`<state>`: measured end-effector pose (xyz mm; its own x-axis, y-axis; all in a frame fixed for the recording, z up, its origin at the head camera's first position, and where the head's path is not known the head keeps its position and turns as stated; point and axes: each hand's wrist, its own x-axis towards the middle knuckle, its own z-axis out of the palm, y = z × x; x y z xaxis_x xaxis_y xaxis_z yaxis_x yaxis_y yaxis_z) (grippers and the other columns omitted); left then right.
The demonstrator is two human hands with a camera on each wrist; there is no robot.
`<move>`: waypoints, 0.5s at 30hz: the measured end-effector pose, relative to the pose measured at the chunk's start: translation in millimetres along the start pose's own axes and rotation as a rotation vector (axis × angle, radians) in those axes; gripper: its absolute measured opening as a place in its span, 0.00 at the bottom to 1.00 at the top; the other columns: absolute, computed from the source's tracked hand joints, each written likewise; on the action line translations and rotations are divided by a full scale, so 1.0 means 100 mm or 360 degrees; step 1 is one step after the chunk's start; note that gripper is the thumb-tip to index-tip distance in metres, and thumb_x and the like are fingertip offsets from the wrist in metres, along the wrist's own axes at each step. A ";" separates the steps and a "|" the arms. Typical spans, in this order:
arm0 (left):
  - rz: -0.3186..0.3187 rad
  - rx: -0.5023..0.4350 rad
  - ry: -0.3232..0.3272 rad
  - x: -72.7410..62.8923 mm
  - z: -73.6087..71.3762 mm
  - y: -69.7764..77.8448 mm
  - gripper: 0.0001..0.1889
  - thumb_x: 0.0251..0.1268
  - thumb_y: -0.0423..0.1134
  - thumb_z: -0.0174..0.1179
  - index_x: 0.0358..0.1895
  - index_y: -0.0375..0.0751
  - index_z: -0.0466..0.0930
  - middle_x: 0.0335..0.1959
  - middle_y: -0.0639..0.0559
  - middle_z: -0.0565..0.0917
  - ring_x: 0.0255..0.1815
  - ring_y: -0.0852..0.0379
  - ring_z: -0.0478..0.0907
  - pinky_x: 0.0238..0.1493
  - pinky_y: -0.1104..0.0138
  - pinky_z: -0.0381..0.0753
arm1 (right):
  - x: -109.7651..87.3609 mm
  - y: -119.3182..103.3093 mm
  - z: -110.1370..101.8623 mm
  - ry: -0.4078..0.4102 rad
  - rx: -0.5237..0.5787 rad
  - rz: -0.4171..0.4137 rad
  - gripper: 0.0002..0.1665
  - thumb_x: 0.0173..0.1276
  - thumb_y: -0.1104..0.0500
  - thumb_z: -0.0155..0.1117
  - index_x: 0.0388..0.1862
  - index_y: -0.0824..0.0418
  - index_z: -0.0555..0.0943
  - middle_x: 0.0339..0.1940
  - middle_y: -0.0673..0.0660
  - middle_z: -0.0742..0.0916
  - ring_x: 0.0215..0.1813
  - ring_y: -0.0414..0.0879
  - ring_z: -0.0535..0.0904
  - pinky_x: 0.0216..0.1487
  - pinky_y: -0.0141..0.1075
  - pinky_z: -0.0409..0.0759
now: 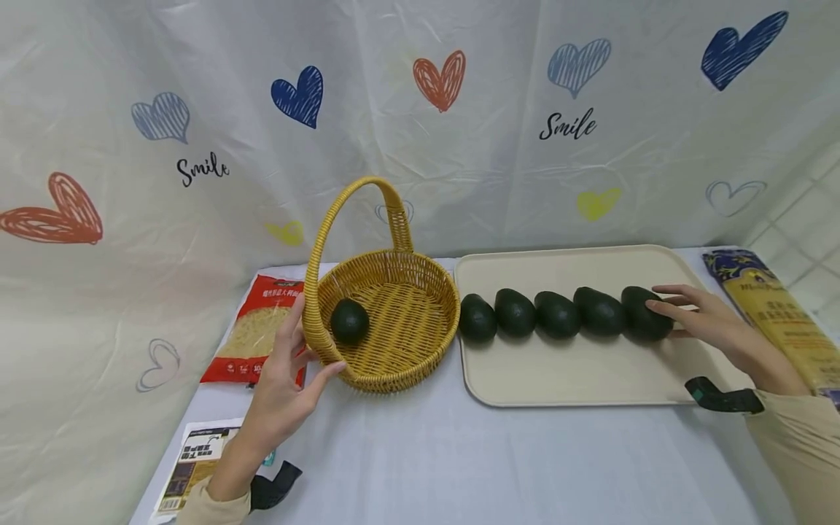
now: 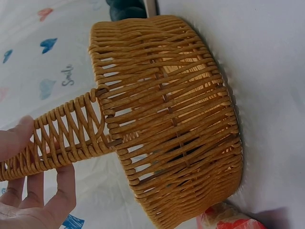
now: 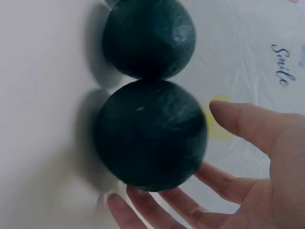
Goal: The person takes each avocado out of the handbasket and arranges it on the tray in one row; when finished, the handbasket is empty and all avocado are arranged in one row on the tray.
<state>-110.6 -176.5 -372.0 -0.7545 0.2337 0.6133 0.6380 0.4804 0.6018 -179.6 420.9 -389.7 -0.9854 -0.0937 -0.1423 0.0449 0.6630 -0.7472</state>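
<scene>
My left hand (image 1: 285, 383) holds the handle base of a yellow woven basket (image 1: 420, 350), thumb on one side and fingers on the other. In the left wrist view the hand (image 2: 33, 195) is around the handle (image 2: 62, 131). One dark green avocado (image 1: 350, 321) lies inside the basket at the left. Several more form a row on a beige tray (image 1: 564, 375). My right hand (image 1: 712, 324) is at the rightmost avocado (image 1: 646, 313). In the right wrist view its fingers lie against the underside of that avocado (image 3: 152, 136), and the thumb stands slightly apart from it.
A red pasta bag (image 1: 252, 328) lies left of the basket, partly behind my left hand. Nearer the front left lies a white and brown packet (image 1: 197, 459). A yellow and purple bag (image 1: 781, 306) sits right of the tray. Behind the table hangs a heart-printed cloth (image 1: 499, 160).
</scene>
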 end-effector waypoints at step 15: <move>0.0067 -0.0050 0.0000 0.00 0.00 0.00 0.64 0.46 0.12 0.74 0.86 0.40 0.46 0.79 0.33 0.63 0.73 0.73 0.67 0.62 0.76 0.76 | -0.01 -1.19 0.17 0.0171 -0.0144 -0.0277 0.36 0.85 0.50 0.54 0.80 0.69 0.61 0.74 0.76 0.70 0.72 0.75 0.65 0.62 0.73 0.68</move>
<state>-111.1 -176.4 -372.0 -0.7267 0.2534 0.6385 0.6739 0.4435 0.5910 -181.4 329.6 -311.6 -0.9890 -0.1363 0.0573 -0.1377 0.7082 -0.6925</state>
